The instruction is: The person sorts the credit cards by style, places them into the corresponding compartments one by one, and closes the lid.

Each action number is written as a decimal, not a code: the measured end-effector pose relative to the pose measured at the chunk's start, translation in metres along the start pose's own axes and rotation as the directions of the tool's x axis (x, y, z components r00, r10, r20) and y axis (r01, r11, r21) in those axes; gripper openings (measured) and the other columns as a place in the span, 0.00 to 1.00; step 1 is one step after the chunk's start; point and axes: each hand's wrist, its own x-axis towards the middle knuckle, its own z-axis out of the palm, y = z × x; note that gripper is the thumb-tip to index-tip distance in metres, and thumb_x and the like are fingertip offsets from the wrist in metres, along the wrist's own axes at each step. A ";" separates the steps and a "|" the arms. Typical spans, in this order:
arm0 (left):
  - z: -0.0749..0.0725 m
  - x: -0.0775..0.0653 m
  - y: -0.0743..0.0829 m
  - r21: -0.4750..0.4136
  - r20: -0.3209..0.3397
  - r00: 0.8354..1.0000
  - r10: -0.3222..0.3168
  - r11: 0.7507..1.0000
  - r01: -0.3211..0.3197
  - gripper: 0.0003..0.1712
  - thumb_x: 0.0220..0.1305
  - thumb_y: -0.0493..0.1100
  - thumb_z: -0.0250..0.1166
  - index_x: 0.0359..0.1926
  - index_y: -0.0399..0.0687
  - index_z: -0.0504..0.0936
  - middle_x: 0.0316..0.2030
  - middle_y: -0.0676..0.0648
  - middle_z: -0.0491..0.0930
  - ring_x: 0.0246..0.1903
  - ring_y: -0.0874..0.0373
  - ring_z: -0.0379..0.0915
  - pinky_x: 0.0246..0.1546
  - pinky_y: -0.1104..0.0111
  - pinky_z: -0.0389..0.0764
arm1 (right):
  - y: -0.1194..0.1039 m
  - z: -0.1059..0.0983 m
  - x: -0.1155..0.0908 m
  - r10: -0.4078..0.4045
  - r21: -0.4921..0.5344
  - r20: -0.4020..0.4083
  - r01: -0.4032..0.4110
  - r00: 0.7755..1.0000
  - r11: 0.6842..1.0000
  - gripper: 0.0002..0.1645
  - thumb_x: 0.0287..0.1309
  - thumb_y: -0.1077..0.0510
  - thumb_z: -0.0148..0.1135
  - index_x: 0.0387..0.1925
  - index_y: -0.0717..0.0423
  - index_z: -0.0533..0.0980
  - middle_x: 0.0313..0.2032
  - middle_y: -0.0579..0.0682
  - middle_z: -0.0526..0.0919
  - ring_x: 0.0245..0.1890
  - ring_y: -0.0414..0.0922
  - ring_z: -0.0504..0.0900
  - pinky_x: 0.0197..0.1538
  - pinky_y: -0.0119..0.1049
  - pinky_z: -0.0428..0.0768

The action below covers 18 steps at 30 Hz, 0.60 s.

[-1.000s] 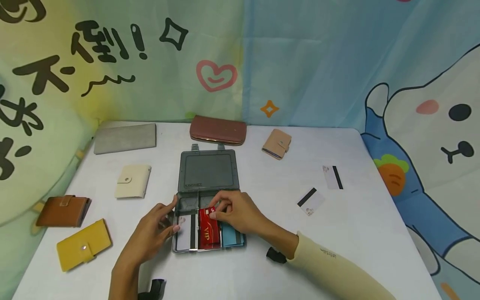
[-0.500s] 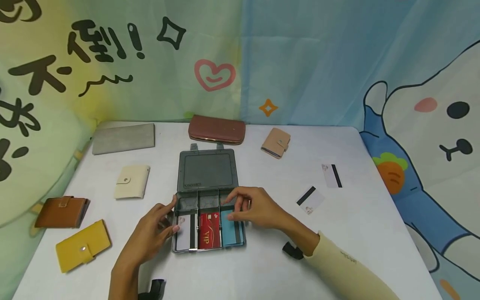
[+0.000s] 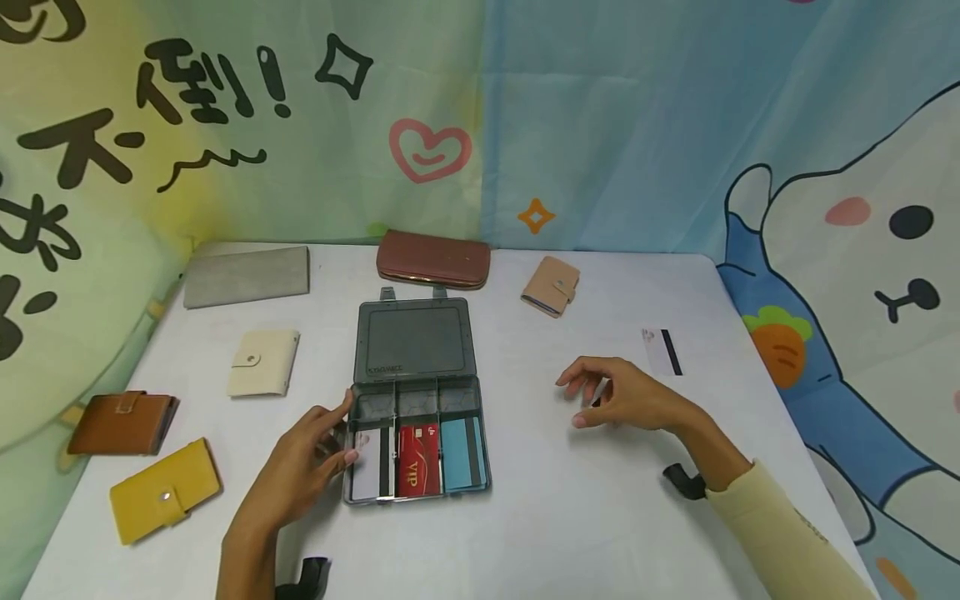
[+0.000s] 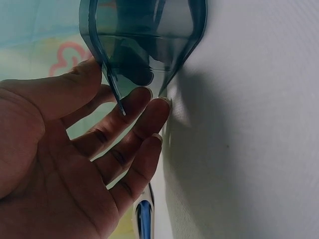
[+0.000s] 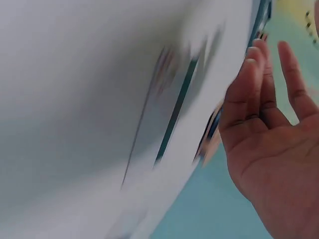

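Grey translucent plastic forms the open, compartmented box (image 3: 416, 403) near the middle of the white worktop (image 3: 540, 517), the left hand (image 3: 303, 458) gripping its left rim. Nearer the right edge, the right hand (image 3: 630, 396) hovers, thumb and fingers apart, nearly hiding a white, black-striped rectangular card (image 5: 167, 107) from the head view; the right wrist view shows it, blurred.

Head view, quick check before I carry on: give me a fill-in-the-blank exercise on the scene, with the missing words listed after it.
1. In the head view, the left grip touches the open box on its ____ side.
2. The red card, between the white card and the blue card, bears the letters ____.
3. The right grip, above the table, holds ____.
4. The wallet closest to the table's near edge is ____ in colour.

Missing words: left; VIP; nothing; yellow.
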 end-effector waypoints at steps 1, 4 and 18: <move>0.000 0.000 0.000 -0.002 -0.004 1.000 0.006 1.000 -0.006 0.44 0.53 0.35 0.75 0.71 0.41 0.68 0.39 0.49 0.77 0.34 0.63 0.77 0.37 0.66 0.79 | 0.005 -0.006 -0.003 0.007 -0.026 -0.017 -0.008 1.000 1.000 0.30 0.46 0.53 0.80 0.53 0.50 0.79 0.46 0.54 0.80 0.43 0.55 0.77 0.38 0.38 0.79; 0.000 0.000 0.000 -0.004 -0.004 1.000 0.004 1.000 -0.004 0.43 0.53 0.35 0.75 0.71 0.41 0.68 0.39 0.49 0.77 0.34 0.63 0.77 0.37 0.66 0.80 | 0.016 -0.019 -0.013 0.026 -0.110 -0.066 -0.034 0.997 0.993 0.32 0.43 0.53 0.82 0.52 0.49 0.79 0.49 0.51 0.79 0.47 0.54 0.76 0.45 0.43 0.79; 0.001 0.001 0.001 -0.003 0.017 0.999 -0.040 0.999 0.040 0.43 0.55 0.35 0.74 0.72 0.43 0.68 0.40 0.49 0.76 0.35 0.62 0.77 0.38 0.66 0.79 | 0.036 -0.018 -0.016 0.081 -0.403 -0.133 -0.128 0.988 0.906 0.31 0.30 0.54 0.87 0.40 0.45 0.78 0.42 0.51 0.71 0.48 0.48 0.68 0.51 0.45 0.70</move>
